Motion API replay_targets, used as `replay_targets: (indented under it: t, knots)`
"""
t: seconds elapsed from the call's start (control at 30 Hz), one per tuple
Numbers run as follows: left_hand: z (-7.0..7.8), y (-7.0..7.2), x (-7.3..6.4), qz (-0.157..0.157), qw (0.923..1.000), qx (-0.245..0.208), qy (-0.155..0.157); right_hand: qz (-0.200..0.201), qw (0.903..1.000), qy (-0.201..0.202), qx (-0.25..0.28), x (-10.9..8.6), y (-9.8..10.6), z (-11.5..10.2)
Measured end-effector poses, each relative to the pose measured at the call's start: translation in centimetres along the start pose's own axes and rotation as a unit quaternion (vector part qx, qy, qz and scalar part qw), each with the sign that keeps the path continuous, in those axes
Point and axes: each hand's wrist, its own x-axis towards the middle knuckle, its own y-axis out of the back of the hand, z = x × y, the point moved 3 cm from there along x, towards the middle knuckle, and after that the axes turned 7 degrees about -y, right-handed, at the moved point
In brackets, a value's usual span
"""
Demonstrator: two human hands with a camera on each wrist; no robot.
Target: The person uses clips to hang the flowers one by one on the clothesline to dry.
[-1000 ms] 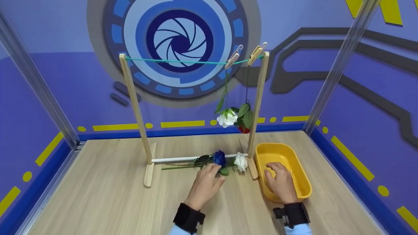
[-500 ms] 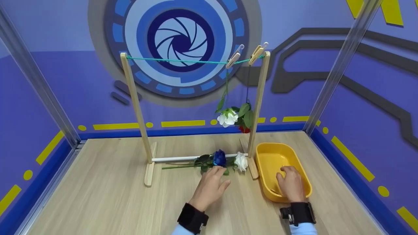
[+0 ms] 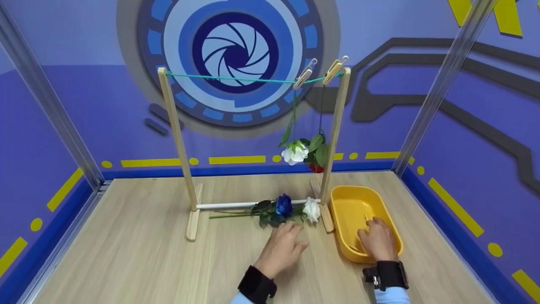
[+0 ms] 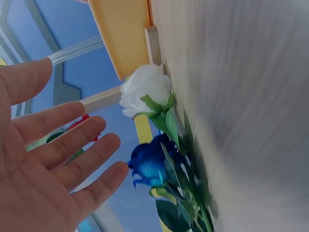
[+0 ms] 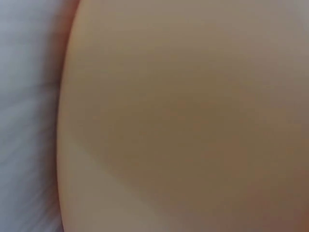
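My left hand hovers over the table just in front of the flowers, palm and spread fingers showing in the left wrist view. Beyond its fingertips lie a blue rose and a white rose, their stems pointing left along the rack's base. Inside the yellow tray, my right hand has its fingers bent down at a small wooden clothespin; I cannot tell whether they pinch it. Another small wooden piece lies near the tray's front. The right wrist view is a blurred yellowish surface.
A wooden rack with a green string stands behind the hands. Two clothespins near its right post hold a hanging white rose and a red rose, heads down. The tray stands right of the rack's foot.
My right hand has moved right and slightly down inside the tray, its fingers coming to the clothespin. My left hand has drawn back from the blue rose, toward the front right.
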Motion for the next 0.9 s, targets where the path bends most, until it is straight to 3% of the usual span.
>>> replay_targets:
  t: [0.27, 0.5, 0.7, 0.9]
  knots:
    - [1.1, -1.6, 0.8, -0.013, 0.9998, -0.008, -0.015, -0.071, 0.9972, -0.016, -0.017, -0.1, -0.1, 0.1]
    - [1.8, -2.4, 1.2, -0.020, 0.9992, 0.011, -0.033, -0.076, 0.9968, -0.017, -0.017, -0.2, -0.1, 0.1]
    - [1.8, -2.5, 1.3, -0.020, 0.9992, 0.015, -0.031, -0.070, 0.9974, -0.010, -0.011, -0.2, 0.1, 0.0]
    - [1.6, -2.5, 1.2, -0.029, 0.9994, 0.005, -0.019, -0.106, 0.9942, -0.015, 0.013, -0.5, 0.3, 0.0]
